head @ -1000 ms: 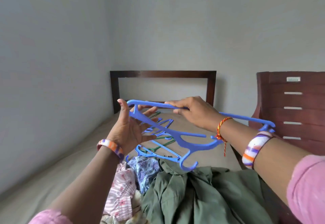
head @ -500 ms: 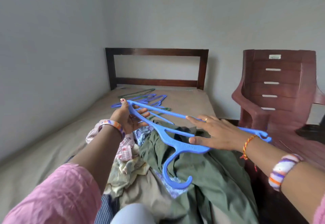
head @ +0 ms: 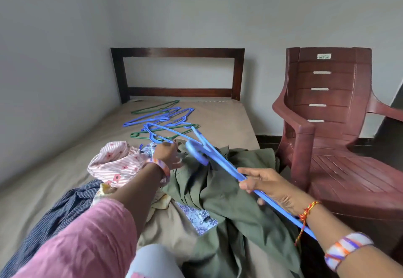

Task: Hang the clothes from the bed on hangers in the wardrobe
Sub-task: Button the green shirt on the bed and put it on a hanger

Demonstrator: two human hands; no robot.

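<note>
My right hand (head: pixel 265 185) grips a blue plastic hanger (head: pixel 220 160) by one arm; its hook hangs blurred over the clothes. My left hand (head: pixel 166 152) reaches down to the olive green garment (head: pixel 220 192) near its top edge, fingers curled at the cloth; whether it grips the cloth I cannot tell. A pink striped floral garment (head: pixel 115 164), a navy striped one (head: pixel 56 219) and a white-and-purple printed piece (head: pixel 198 216) lie in the pile on the bed (head: pixel 220 116). The wardrobe is out of view.
Several loose blue and green hangers (head: pixel 163 118) lie on the mattress toward the dark wooden headboard (head: pixel 177 52). A maroon plastic chair (head: pixel 340 129) stands close beside the bed on the right. A grey wall runs along the left.
The view tipped down toward the bed. My left hand let go of the hanger and dropped to the green garment. My right hand now holds the hanger alone, swung lower.
</note>
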